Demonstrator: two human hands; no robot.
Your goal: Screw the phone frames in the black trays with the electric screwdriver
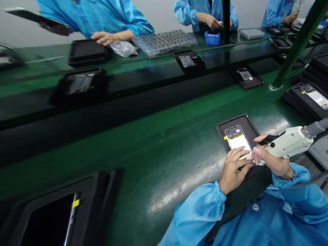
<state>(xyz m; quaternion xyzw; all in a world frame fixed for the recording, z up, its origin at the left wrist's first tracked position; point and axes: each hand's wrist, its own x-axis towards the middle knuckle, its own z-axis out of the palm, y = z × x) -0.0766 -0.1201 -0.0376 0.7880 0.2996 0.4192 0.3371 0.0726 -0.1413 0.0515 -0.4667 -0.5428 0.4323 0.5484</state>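
An opened phone [239, 140] with a white middle section, yellow strips and a bare camera end lies in a black tray [221, 129]. My left hand [234, 167] holds its lower end, fingers across the phone. The left thumb and forefinger come close together by the metal nose of a pale electric screwdriver [290, 143]. My right hand [274, 160] is wrapped round that screwdriver, which slants down toward the phone's lower corner. The bit's tip and the spot under it are hidden by my fingers.
More black trays hold phones, including one at right [317, 97] and a dark-screened phone [48, 222] at lower left. A green post [294, 51] rises at right. Across the bench, co-workers in blue [102, 17] work near a clear parts tray [166, 42] and a blue bin [212, 38].
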